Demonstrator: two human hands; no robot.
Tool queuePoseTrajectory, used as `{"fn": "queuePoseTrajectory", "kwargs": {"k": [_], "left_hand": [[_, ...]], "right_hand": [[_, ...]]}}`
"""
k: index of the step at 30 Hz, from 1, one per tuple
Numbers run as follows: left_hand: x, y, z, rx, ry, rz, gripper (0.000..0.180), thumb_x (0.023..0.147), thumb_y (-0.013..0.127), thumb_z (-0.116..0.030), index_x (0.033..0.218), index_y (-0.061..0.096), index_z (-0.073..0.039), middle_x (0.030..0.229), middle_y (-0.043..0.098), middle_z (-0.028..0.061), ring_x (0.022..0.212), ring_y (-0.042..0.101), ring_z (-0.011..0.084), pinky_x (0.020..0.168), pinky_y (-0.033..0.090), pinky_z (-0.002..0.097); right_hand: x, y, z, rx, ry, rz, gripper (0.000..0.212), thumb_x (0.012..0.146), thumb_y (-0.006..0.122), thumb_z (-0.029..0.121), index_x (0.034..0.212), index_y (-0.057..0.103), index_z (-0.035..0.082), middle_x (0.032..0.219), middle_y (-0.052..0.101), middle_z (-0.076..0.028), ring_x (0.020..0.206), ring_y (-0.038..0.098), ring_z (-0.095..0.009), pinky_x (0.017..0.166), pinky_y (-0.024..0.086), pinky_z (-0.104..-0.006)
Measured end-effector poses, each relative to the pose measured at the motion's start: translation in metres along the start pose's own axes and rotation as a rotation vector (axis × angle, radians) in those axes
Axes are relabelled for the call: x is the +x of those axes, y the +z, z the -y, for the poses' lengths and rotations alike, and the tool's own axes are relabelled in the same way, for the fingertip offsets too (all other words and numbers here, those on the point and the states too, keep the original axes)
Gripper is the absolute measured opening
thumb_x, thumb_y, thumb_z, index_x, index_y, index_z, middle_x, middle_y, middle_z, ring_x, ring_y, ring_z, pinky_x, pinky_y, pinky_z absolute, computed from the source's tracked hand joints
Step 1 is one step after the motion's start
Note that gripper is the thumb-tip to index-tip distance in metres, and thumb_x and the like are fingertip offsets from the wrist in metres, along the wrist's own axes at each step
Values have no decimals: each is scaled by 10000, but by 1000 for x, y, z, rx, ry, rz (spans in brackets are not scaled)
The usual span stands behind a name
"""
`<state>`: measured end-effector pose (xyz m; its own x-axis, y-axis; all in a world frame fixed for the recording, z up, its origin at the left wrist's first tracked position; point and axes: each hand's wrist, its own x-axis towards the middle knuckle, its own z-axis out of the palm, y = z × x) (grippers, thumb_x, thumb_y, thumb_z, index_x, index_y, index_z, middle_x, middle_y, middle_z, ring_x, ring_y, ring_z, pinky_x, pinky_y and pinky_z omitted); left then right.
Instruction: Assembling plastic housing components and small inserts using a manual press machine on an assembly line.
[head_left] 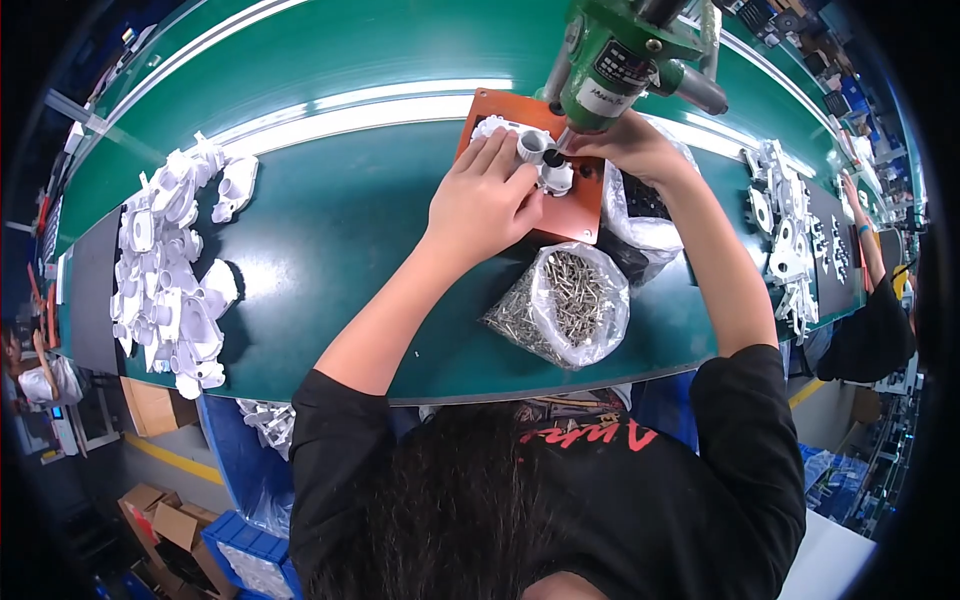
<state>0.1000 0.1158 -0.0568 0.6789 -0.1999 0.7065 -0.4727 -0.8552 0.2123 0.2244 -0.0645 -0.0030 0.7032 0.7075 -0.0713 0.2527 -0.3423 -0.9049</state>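
Note:
A white plastic part (556,182) with round collars lies on an orange fixture plate (575,215). My left hand (485,200) is closed over its left and near sides, fingers pressed on it. A green machine head (600,85) hangs above, its thin metal bit reaching down toward a small black piece (554,158) at the part. My right hand (628,148) is closed beside the bit, fingertips pinched together; what they hold is too small and partly hidden to tell. A clear bag of metal screws (575,300) stands open just nearer than the plate.
Right of the plate is an open bag of small black pieces (640,198). White plastic parts (165,260) are heaped at the left of the green table (330,250), and more white parts (790,235) lie at the right. Another person's arm (868,235) shows at far right.

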Motion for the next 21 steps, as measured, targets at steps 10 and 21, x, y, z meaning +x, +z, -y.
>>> {"fn": "queuePoseTrajectory", "kwargs": {"k": [10,21], "left_hand": [[0,-1,0,-5,-3,-9,162,736,629,-191,802,594,-47,1067,613,250,1059,579,370,957,433,445],[-6,-1,2,-20,2,-37,200,737,636,-220,823,588,-46,1068,594,275,1060,568,398,972,417,450]], "right_hand": [[5,0,9,-100,93,186,203,755,728,71,915,606,45,807,626,-15,770,576,-86,676,459,-228],[48,-134,75,441,-114,-638,365,927,488,282,1198,510,39,964,657,-142,843,650,-192,699,503,-307]]}}
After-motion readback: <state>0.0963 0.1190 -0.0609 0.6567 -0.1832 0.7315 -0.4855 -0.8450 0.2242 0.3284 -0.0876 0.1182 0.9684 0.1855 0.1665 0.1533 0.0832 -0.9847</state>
